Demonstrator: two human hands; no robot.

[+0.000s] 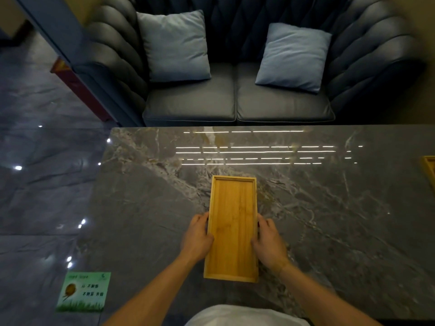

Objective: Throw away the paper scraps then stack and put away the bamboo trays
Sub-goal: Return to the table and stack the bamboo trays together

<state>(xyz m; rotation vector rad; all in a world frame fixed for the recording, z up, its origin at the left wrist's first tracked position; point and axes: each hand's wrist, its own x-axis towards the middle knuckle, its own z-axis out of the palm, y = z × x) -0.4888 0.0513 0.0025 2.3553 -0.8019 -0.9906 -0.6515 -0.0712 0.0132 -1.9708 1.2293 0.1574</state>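
Note:
A long empty bamboo tray [231, 228] lies lengthwise in front of me on the grey marble table [329, 208]. My left hand [196, 238] grips its left rim and my right hand [269, 243] grips its right rim, both about halfway along. The corner of a second bamboo tray [429, 170] shows at the table's right edge, cut off by the frame. No paper scraps are visible.
A green printed card [83, 291] sits at the table's near left corner. A dark blue sofa [235, 100] with two light blue cushions stands right behind the table's far edge. Polished dark floor [42, 184] lies to the left.

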